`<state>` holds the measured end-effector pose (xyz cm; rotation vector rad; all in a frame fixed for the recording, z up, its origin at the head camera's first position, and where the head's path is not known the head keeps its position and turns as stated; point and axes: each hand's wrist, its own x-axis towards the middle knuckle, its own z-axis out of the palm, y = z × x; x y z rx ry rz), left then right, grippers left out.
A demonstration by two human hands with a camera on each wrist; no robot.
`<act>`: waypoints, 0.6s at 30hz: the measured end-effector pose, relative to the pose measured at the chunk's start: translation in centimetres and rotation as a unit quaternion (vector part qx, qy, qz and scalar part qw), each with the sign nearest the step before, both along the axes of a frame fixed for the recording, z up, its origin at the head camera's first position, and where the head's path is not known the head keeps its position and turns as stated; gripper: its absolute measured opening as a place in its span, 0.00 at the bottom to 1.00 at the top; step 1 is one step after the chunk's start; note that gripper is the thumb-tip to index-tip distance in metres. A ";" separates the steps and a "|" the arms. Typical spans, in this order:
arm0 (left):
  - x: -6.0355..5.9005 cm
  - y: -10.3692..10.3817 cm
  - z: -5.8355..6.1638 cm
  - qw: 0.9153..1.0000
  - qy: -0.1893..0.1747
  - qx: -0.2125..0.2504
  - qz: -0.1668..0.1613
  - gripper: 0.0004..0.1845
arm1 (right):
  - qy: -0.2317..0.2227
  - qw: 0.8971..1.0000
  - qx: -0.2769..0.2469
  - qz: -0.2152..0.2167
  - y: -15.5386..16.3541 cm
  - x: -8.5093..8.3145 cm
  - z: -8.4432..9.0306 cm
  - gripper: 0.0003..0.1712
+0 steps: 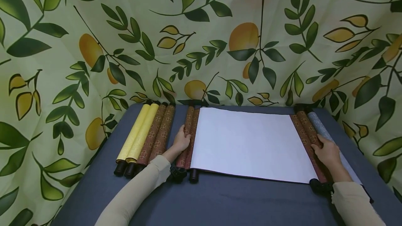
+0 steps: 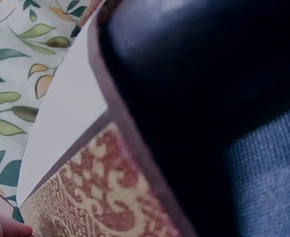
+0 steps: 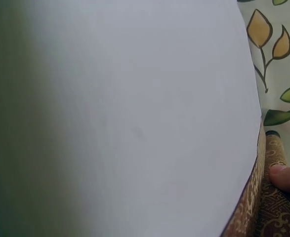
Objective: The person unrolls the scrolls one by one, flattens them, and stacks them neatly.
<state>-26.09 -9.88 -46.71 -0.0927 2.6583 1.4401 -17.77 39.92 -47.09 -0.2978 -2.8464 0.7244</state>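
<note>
A scroll lies unrolled across the table, its blank white sheet (image 1: 248, 142) spread between two red-brown brocade rolls. My left hand (image 1: 183, 137) curls over the left roll (image 1: 190, 121), near its middle. My right hand (image 1: 320, 147) grips the right roll (image 1: 302, 125) with the fingers laid over it. The left wrist view is filled by the roll's black end knob (image 2: 199, 98), with brocade (image 2: 100, 187) and white sheet (image 2: 61, 113) beside it. In the right wrist view the sheet (image 3: 135, 118) fills the frame, and a fingertip (image 3: 287, 177) presses the brocade at the right edge.
Two yellow rolled scrolls (image 1: 138, 132) and two brown ones (image 1: 161, 132) lie side by side left of my left hand. A grey-blue scroll (image 1: 321, 130) lies just beyond the right roll. The table has a dark blue cloth (image 1: 235, 201). Leaf-printed fabric (image 1: 201, 37) hangs on all sides.
</note>
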 end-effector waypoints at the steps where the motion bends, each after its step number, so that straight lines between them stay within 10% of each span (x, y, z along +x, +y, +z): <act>1: 0.0 0.0 -0.1 1.000 0.004 0.001 -0.001 0.33 | -0.002 1.000 -0.004 0.000 0.0 0.0 0.0 0.33; 18: 0.2 0.1 0.2 1.000 0.000 0.022 -0.016 0.32 | -0.023 0.999 0.001 0.045 0.3 0.0 0.4 0.33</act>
